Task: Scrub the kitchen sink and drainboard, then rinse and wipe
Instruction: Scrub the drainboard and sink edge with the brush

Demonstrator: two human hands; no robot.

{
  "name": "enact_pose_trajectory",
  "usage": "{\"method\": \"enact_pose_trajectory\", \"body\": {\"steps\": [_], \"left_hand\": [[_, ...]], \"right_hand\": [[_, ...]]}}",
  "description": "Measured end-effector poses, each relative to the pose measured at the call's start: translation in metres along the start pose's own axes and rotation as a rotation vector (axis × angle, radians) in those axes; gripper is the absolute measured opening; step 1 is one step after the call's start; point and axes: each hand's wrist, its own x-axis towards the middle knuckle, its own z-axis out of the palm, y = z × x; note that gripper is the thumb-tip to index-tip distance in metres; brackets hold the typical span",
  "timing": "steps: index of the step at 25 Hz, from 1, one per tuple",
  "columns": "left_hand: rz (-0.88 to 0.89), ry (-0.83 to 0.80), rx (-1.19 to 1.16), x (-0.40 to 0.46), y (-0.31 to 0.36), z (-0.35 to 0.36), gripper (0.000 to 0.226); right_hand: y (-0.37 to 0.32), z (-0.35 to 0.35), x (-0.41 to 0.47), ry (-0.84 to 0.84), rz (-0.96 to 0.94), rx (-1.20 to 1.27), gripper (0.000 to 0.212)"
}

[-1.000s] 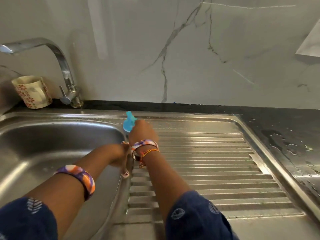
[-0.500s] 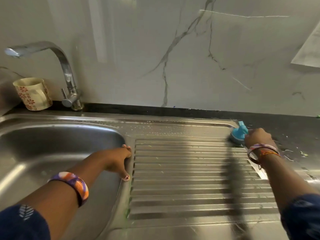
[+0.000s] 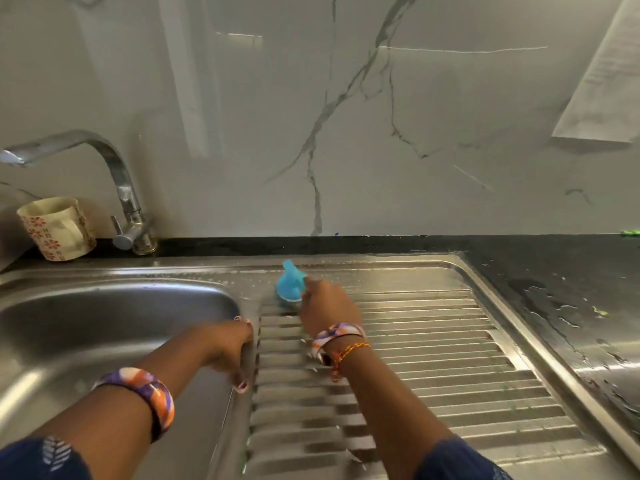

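Observation:
The steel sink basin (image 3: 104,327) fills the left, and the ribbed drainboard (image 3: 433,358) lies to its right. My right hand (image 3: 329,306) grips a blue scrubber (image 3: 290,283) and holds it down on the drainboard's far left corner, close to the basin rim. My left hand (image 3: 230,348) rests on the ridge between basin and drainboard, its fingers bent over the edge. Soapy streaks show along the back ledge of the sink.
A curved chrome tap (image 3: 117,188) stands at the back left, with a patterned mug (image 3: 57,228) beside it. Wet black countertop (image 3: 554,289) runs along the right. A marble-look wall rises behind, and something small and green (image 3: 630,232) lies at the far right.
My right hand swept the scrubber from the drainboard's left corner across to its far right corner, then back to the left corner. The left hand stayed on the ridge.

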Motion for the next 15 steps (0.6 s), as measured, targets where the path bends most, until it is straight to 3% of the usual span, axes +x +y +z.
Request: {"method": "enact_pose_trajectory", "body": {"steps": [3, 7, 9, 11, 15], "left_hand": [[0.0, 0.014, 0.013, -0.001, -0.006, 0.003, 0.075], [0.016, 0.021, 0.028, -0.004, -0.002, 0.001, 0.075], [0.015, 0.02, 0.039, -0.004, 0.001, -0.001, 0.072], [0.002, 0.019, 0.041, -0.004, 0.002, -0.002, 0.071], [-0.035, 0.024, 0.027, -0.004, 0.003, 0.0, 0.065]], "right_hand": [[0.095, -0.051, 0.004, 0.109, 0.141, -0.155, 0.03], [0.183, -0.122, -0.001, 0.23, 0.49, -0.162, 0.031], [0.172, -0.121, -0.005, 0.244, 0.502, -0.123, 0.03], [0.132, -0.09, -0.011, 0.251, 0.373, -0.099, 0.028], [0.015, 0.0, -0.025, 0.054, 0.083, 0.015, 0.03]]}}
